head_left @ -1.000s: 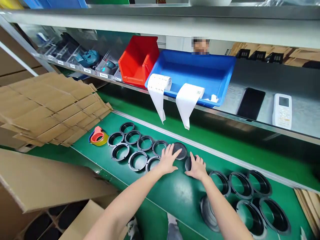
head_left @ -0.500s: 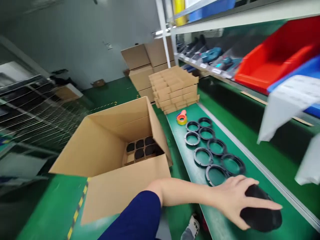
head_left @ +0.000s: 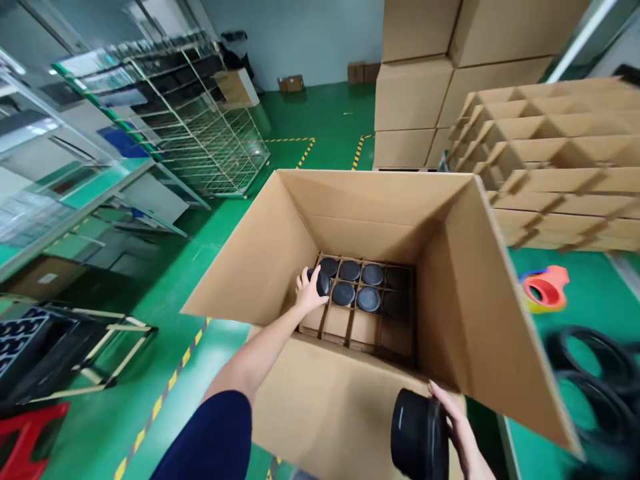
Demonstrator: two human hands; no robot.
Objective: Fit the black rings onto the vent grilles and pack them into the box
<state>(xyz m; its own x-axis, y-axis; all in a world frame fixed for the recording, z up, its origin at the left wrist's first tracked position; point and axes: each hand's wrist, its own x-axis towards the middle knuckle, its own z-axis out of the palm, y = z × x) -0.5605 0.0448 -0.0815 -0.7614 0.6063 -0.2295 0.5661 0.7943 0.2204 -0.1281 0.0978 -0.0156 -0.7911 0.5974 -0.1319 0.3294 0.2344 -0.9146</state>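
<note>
Inside the open cardboard box (head_left: 350, 373), my left hand (head_left: 310, 293) grips a black round part (head_left: 323, 283) at the left end of a divider grid. Other black round parts (head_left: 369, 299) sit in the compartments beside it; the front compartments show bare cardboard. Over the box's front flap, at the lower right, my right hand (head_left: 457, 427) holds a larger-looking black cylindrical part (head_left: 417, 433) tilted on its side. Its fingers press against the rim, and part of that hand lies behind the part.
Stacked cardboard dividers (head_left: 560, 180) and tape rolls (head_left: 545, 290) are on the green bench at right, with black rings (head_left: 595, 373) nearer. Closed boxes (head_left: 413, 97) stand behind. A wire rack (head_left: 200, 127) and a red stool (head_left: 30, 440) are at left.
The view has swung left and closer to the box. My left arm has moved from the bench into the box, and my right hand with a black part has come into view.
</note>
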